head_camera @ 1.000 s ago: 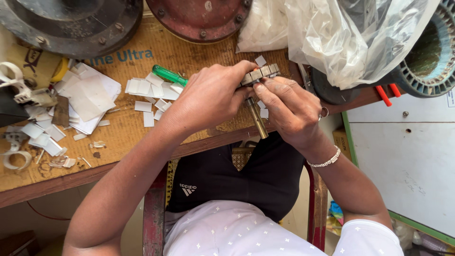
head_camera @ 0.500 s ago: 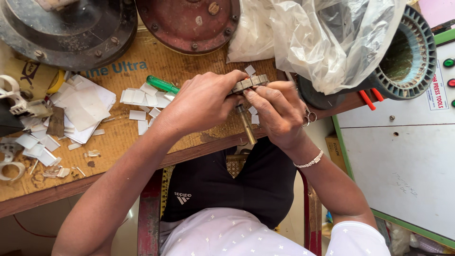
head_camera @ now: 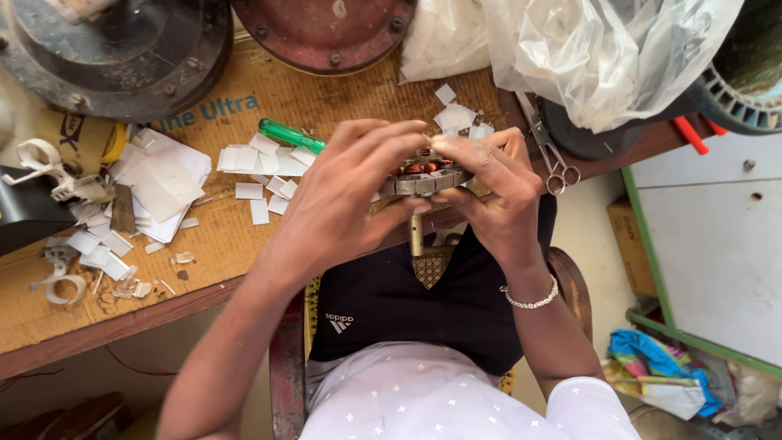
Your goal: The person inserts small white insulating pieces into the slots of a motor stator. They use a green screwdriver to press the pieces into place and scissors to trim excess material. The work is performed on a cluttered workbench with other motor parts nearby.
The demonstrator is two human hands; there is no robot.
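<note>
Both of my hands grip a small slotted metal motor core with copper windings (head_camera: 423, 177), held over the front edge of the wooden bench (head_camera: 244, 261). My left hand (head_camera: 346, 195) wraps it from the left, fingers curled over the top. From the right, my right hand (head_camera: 497, 191) pinches it, thumb and fingertips pressing on the windings. A thin shaft (head_camera: 416, 235) hangs below the core.
A green-handled tool (head_camera: 289, 134) and several small white paper strips (head_camera: 261, 163) lie left of the hands. Scissors (head_camera: 547, 151) rest to the right. A clear plastic bag (head_camera: 595, 49), a red round cover (head_camera: 326, 28) and a dark round housing (head_camera: 106, 49) sit at the back.
The view has shifted, so the hands sit lower and more central. My fingers have closed tighter over the top of the core, hiding more of it.
</note>
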